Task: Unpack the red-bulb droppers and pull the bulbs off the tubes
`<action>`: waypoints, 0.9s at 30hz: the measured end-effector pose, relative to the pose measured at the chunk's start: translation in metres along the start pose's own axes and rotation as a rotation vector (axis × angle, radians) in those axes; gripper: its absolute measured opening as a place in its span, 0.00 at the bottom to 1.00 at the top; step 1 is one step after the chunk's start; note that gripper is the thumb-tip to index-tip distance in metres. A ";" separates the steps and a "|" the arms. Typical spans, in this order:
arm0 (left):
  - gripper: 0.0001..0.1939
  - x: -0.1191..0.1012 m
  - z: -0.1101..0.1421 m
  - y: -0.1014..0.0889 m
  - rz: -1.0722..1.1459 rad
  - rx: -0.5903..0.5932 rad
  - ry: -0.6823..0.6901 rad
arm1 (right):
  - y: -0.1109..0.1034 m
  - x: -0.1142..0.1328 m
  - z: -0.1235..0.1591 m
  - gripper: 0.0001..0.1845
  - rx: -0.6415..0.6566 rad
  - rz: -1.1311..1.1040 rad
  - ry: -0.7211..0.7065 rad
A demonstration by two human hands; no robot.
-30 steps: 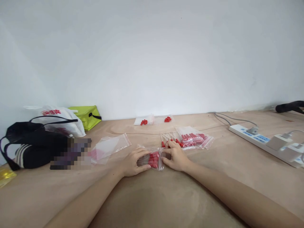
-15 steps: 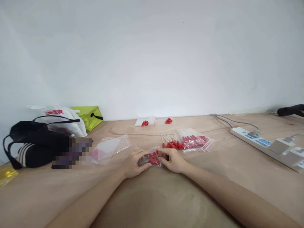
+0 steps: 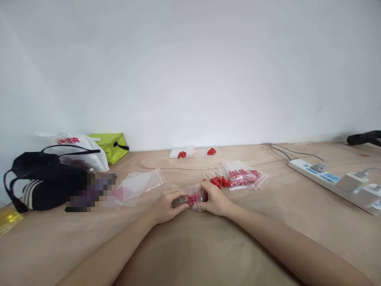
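Between my two hands, low over the tabletop, is a clear zip bag (image 3: 195, 198) with several red pieces in it. My left hand (image 3: 167, 204) grips its left end, thumb toward me and fingers behind. At the right end, my right hand (image 3: 216, 199) has its thumb and fingers closed on the bag's edge. Just behind my right hand lie red-tipped thin sticks (image 3: 218, 180). Filled zip bags (image 3: 244, 176) with red pieces are stacked beside them. Flat clear bags (image 3: 143, 184) lie to the left of my hands.
Two small piles of red pieces (image 3: 181, 154) rest on bags by the wall. A white power strip (image 3: 333, 184) with plugs and cables is on the right. At left are a black bag (image 3: 50, 178), a white plastic bag (image 3: 86, 153) and a lime-green box bag (image 3: 110, 147).
My right hand has shifted its hold, its fingers now more upright at the bag's right end. The bag has moved slightly right. My left hand is nearly still.
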State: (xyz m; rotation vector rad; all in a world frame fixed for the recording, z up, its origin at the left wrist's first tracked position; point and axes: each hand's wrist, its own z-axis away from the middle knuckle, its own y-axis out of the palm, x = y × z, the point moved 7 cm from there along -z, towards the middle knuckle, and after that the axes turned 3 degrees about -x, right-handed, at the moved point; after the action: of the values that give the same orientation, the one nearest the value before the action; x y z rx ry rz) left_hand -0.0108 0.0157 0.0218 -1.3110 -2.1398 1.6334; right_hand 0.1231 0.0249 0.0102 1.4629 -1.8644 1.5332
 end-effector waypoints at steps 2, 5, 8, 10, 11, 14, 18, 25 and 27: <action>0.13 -0.001 0.000 0.001 -0.001 0.018 0.006 | 0.001 0.001 0.000 0.12 -0.012 0.024 -0.032; 0.13 0.000 -0.001 0.001 -0.002 0.011 0.014 | 0.003 0.004 0.002 0.12 0.024 0.070 -0.109; 0.13 0.002 -0.001 0.002 0.006 0.015 0.007 | 0.001 0.010 0.005 0.14 0.040 0.202 -0.201; 0.13 0.004 -0.001 0.002 0.007 0.020 -0.008 | -0.002 0.012 0.007 0.11 0.030 0.302 -0.242; 0.13 0.004 -0.001 0.002 0.003 0.021 -0.016 | -0.003 0.013 0.008 0.09 0.022 0.335 -0.250; 0.13 0.006 -0.001 0.003 0.002 0.026 -0.028 | -0.005 0.012 0.008 0.06 0.034 0.354 -0.232; 0.13 0.006 -0.002 0.002 0.022 0.032 -0.034 | -0.005 0.009 0.006 0.10 0.083 0.329 -0.151; 0.14 0.011 -0.002 0.002 0.024 0.048 -0.078 | -0.002 -0.004 0.001 0.12 0.246 -0.108 -0.040; 0.14 0.013 -0.002 0.003 0.023 0.048 -0.084 | -0.002 -0.013 -0.002 0.15 0.269 -0.272 0.033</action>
State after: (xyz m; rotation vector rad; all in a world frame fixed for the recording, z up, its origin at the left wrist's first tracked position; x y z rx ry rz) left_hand -0.0162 0.0260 0.0155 -1.2798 -2.1247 1.7672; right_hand 0.1300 0.0329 0.0026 1.7120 -1.4102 1.7053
